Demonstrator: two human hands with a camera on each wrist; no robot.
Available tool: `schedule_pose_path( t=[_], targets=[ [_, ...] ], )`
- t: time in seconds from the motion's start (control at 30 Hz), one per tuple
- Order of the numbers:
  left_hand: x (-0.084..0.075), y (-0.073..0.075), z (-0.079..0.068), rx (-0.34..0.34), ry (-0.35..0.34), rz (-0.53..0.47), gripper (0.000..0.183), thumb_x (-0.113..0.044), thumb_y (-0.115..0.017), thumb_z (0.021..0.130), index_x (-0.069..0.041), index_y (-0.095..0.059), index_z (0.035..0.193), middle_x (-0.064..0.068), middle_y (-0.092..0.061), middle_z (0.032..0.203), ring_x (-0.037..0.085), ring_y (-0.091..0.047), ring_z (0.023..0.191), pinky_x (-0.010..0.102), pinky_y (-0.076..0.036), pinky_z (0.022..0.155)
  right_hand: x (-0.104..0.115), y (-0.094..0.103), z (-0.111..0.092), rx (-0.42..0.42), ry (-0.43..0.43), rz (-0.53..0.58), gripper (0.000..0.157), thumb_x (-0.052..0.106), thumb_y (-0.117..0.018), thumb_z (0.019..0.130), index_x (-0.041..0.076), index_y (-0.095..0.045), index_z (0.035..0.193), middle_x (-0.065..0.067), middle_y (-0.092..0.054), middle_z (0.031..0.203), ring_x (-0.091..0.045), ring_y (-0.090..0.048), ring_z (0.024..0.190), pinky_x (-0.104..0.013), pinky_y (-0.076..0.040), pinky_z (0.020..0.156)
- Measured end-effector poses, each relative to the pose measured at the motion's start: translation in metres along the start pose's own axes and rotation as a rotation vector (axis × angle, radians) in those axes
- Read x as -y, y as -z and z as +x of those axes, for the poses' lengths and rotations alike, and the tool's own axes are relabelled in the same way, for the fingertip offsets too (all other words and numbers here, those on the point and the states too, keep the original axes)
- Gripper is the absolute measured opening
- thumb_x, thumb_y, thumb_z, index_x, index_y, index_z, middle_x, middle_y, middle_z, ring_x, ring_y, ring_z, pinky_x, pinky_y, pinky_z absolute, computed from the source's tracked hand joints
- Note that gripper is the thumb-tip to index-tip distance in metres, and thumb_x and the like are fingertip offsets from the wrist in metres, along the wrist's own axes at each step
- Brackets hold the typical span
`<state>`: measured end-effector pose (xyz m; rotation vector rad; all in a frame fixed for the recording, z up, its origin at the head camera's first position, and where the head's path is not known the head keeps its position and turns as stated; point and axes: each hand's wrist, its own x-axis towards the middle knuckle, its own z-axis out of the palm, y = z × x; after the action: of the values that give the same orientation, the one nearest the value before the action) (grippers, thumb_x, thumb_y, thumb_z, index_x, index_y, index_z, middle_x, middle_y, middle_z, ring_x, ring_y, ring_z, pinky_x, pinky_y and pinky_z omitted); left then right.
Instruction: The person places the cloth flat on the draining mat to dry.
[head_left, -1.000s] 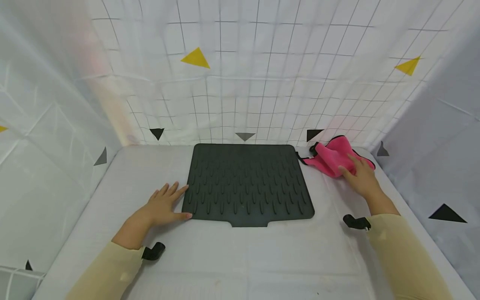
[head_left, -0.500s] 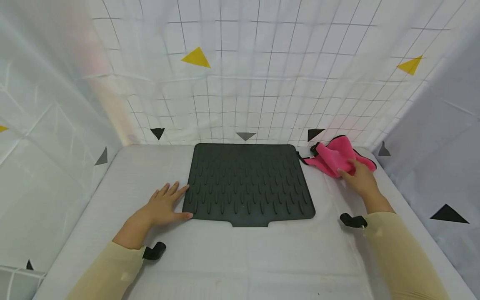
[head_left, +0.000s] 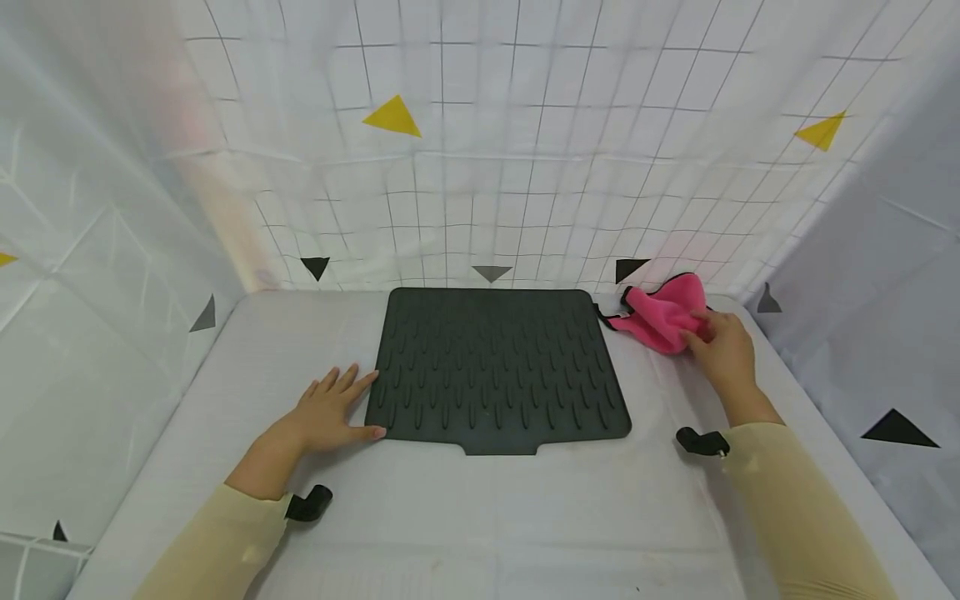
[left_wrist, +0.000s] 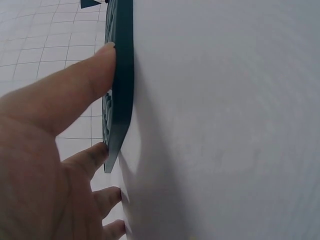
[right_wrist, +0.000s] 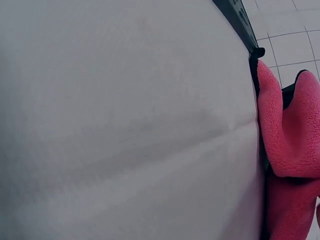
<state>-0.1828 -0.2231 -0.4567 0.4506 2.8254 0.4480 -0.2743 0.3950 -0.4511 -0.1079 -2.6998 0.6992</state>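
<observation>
A dark ridged mat [head_left: 495, 367] with a tab on its front edge lies flat on the white table. My left hand [head_left: 315, 417] rests with fingers spread at its left front corner; in the left wrist view the thumb touches the edge of the mat [left_wrist: 125, 65]. At the back right lies a crumpled pink cloth [head_left: 663, 317] with black trim, its left tip against the mat's right edge. My right hand [head_left: 723, 354] pinches the cloth's right side between thumb and fingers. In the right wrist view the folded fleecy cloth [right_wrist: 295, 145] shows, but nearly all the hand is out of frame.
The white-covered table [head_left: 480, 517] spreads in front of the mat and to both sides. A white gridded sheet [head_left: 487, 183] hangs close behind the mat and cloth. White side sheets [head_left: 862, 333] stand left and right. Each sleeve carries a small black device [head_left: 310, 503].
My right hand has curled its fingers and gathered the right side of the pink cloth inward to the left. The left hand and the mat have stayed put.
</observation>
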Motion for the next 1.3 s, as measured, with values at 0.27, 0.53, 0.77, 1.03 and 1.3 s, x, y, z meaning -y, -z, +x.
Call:
schedule_pose_path(
  t=[0.27,0.53,0.77,1.03,1.3],
  targets=[
    [-0.001,0.001,-0.001,0.001,0.002,-0.001,0.103,-0.072,-0.063,0.083,-0.012,-0.027,0.159,0.026,-0.017,0.163,0.054,-0.008,0.147,0.071,-0.008,0.113,0.014,0.004,-0.001,-0.036,0.015,0.038,0.040,0.019,-0.068,0.097,-0.002,-0.059,0.130,-0.025,-0.058,0.108,-0.040,-0.056,0.097,-0.050,-0.048,0.082],
    [0.000,0.001,-0.001,0.001,0.000,-0.008,0.102,-0.070,-0.064,0.084,-0.012,-0.028,0.159,0.026,-0.017,0.163,0.054,-0.008,0.147,0.071,-0.008,0.114,0.025,0.010,0.000,-0.096,0.044,0.054,0.034,0.024,-0.068,0.096,0.004,-0.065,0.123,-0.021,-0.067,0.104,-0.035,-0.065,0.094,-0.031,-0.047,0.074],
    [-0.001,0.002,-0.001,0.004,0.002,-0.003,0.102,-0.070,-0.064,0.084,-0.012,-0.027,0.159,0.026,-0.017,0.162,0.054,-0.008,0.147,0.071,-0.008,0.114,0.040,0.023,0.002,-0.110,-0.019,0.102,0.039,0.033,-0.064,0.098,0.009,-0.064,0.128,-0.019,-0.067,0.108,-0.031,-0.063,0.097,-0.030,-0.043,0.076],
    [-0.001,0.002,0.000,0.013,0.004,-0.002,0.103,-0.072,-0.063,0.083,-0.013,-0.027,0.159,0.026,-0.016,0.163,0.054,-0.008,0.147,0.071,-0.008,0.114,0.056,0.033,0.002,-0.190,0.008,0.110,0.035,0.031,-0.066,0.097,0.010,-0.066,0.125,-0.018,-0.071,0.106,-0.023,-0.062,0.092,-0.015,-0.038,0.070],
    [0.000,0.002,0.001,0.010,0.005,0.003,0.103,-0.072,-0.064,0.082,-0.013,-0.028,0.159,0.026,-0.017,0.163,0.054,-0.009,0.147,0.071,-0.008,0.114,0.079,0.051,0.003,-0.258,0.047,0.139,0.037,0.031,-0.068,0.096,0.007,-0.068,0.123,-0.018,-0.071,0.107,-0.023,-0.066,0.090,-0.013,-0.036,0.070]
  ],
)
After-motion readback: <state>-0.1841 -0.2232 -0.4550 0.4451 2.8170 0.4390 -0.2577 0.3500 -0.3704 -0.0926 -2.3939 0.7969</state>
